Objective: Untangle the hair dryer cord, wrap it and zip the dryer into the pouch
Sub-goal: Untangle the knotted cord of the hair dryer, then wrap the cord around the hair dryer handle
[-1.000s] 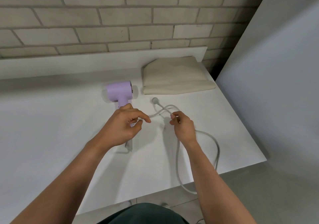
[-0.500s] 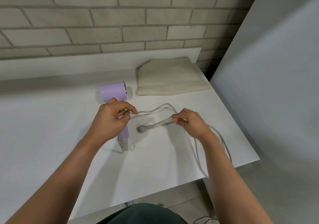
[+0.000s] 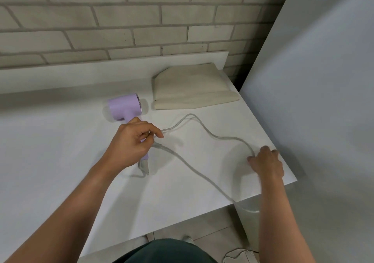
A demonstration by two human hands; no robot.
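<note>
A lilac hair dryer (image 3: 124,106) lies on the white table (image 3: 50,151), its handle pointing toward me. My left hand (image 3: 131,143) rests over the handle and pinches the grey cord (image 3: 204,129) near it. The cord arcs away to the right across the table to my right hand (image 3: 265,161), which grips it near the table's right edge. Another stretch of cord runs from under my left hand diagonally down over the front edge. A beige fabric pouch (image 3: 192,86) lies flat behind the cord, right of the dryer.
A brick wall (image 3: 141,19) and a low white ledge (image 3: 113,64) bound the table at the back. A grey panel (image 3: 323,100) stands close on the right. The table's front edge lies near my body, with tiled floor below.
My right hand has swung out to the right edge, drawing the cord into a long open arc. The plug end seen near the middle before is out of sight. My left hand stayed on the handle.
</note>
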